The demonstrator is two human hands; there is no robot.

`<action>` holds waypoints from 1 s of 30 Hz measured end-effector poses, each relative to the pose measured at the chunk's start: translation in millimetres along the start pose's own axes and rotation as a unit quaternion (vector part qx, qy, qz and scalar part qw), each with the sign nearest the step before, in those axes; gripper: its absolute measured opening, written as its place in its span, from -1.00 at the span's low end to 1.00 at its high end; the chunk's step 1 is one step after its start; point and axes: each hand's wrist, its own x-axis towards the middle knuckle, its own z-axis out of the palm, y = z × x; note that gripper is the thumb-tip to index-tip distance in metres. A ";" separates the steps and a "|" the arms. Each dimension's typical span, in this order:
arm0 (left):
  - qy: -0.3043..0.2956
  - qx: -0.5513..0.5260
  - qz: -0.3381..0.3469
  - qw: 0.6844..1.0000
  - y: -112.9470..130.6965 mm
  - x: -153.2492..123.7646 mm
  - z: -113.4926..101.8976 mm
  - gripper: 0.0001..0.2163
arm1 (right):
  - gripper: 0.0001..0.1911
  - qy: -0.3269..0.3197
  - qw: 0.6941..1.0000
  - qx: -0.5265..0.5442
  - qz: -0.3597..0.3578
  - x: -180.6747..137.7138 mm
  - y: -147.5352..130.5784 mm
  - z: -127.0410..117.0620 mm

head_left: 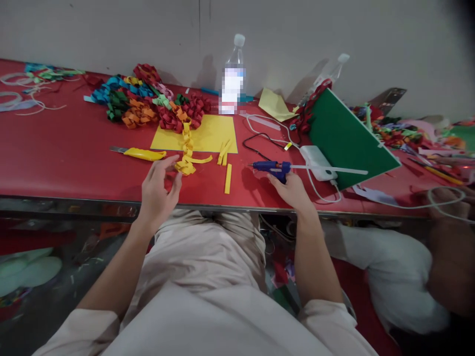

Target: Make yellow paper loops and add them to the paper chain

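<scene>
My left hand [160, 183] is at the near end of a yellow paper chain [188, 141], its thumb and index finger apart at the chain's left side. Whether the fingertips touch the paper, I cannot tell. One strip end sticks out from the chain to the right. My right hand [291, 190] is closed around the handle of a blue glue gun [267, 166], whose nozzle points left. A long whitish glue stick [334, 169] juts from its back. Loose yellow paper strips [227, 179] lie between the hands, partly beside a yellow sheet [213, 132].
A yellow cutter knife [144, 155] lies left, blade out. Behind are colourful paper chains [139, 113] and a plastic bottle [238, 54]. To the right are a white power strip [318, 162] with cables, a leaning green board [345, 136] and another person's leg [393, 262].
</scene>
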 end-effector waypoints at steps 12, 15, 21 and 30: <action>0.033 0.004 -0.005 0.999 1.0 -7.9 -6.1 -0.72 | -0.56 0.016 0.999 -0.041 -0.029 1.8 10.1 6.6; 0.027 0.005 -0.020 0.999 -0.2 -6.3 -5.6 -0.70 | -0.57 0.031 0.998 -0.040 -0.027 -0.2 8.6 7.3; 0.030 -0.001 -0.026 0.999 -1.9 -6.4 -4.5 -0.74 | -0.43 0.079 0.997 -0.006 -0.009 -5.6 5.1 11.9; 0.037 0.017 -0.013 0.999 -11.4 -15.4 -3.8 -0.72 | -0.38 0.232 0.965 0.103 -0.060 -20.1 4.2 13.4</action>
